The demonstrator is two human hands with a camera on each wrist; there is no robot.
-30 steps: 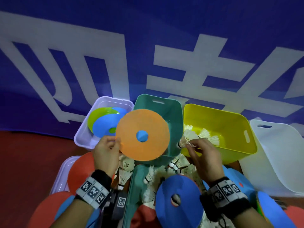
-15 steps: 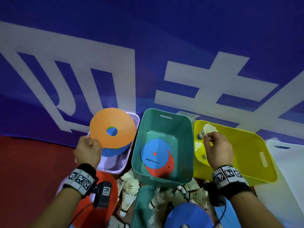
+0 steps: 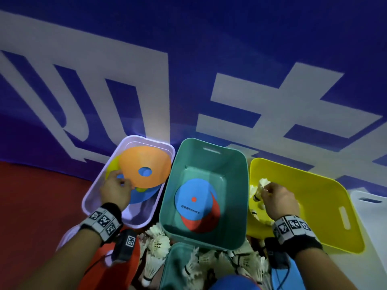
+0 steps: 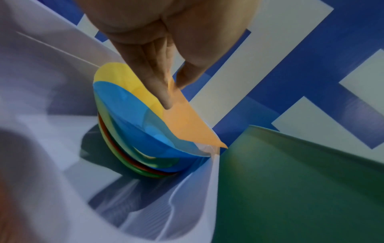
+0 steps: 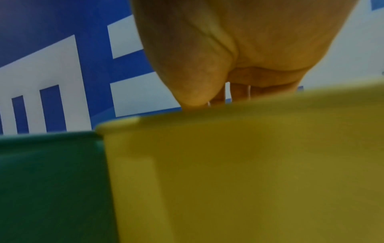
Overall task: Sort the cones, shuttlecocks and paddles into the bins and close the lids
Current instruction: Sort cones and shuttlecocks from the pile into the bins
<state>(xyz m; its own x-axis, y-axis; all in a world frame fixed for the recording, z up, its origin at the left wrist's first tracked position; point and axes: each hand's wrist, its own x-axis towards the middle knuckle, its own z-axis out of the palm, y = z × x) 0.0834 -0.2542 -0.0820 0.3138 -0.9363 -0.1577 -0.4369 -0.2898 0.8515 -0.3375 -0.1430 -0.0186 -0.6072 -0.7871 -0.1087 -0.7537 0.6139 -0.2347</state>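
Two items are in hand in the head view: the left hand (image 3: 114,192) pinches the near rim of an orange disc cone (image 3: 144,167) above the lilac bin (image 3: 134,221), while the right hand (image 3: 279,200) pinches a white shuttlecock (image 3: 261,188) over the yellow bin (image 3: 326,208). Beyond the left grip the cone is a thin, shallow saucer with a round centre hole; it looks light and bendy, so a rim pinch should be enough, and it should settle onto the blue cone (image 3: 142,196) below that grip. The shuttlecock hangs cork down and feathers up; it is probably featherweight and easily crushed, best taken by the cork or lower skirt. Between the two grips stands the teal bin (image 3: 209,149) holding a blue paddle (image 3: 193,200) over a red one. More shuttlecocks (image 3: 156,244) lie on the floor nearer the person than both grips. In the left wrist view, thumb and fingers (image 4: 153,78) clamp the orange edge, which looks thin as card; under the grip a stack of nested cones (image 4: 133,131) leans inside the lilac wall. In the right wrist view the yellow bin's wall hides the fingertips of the right hand (image 5: 239,49), so that grip cannot be read there.
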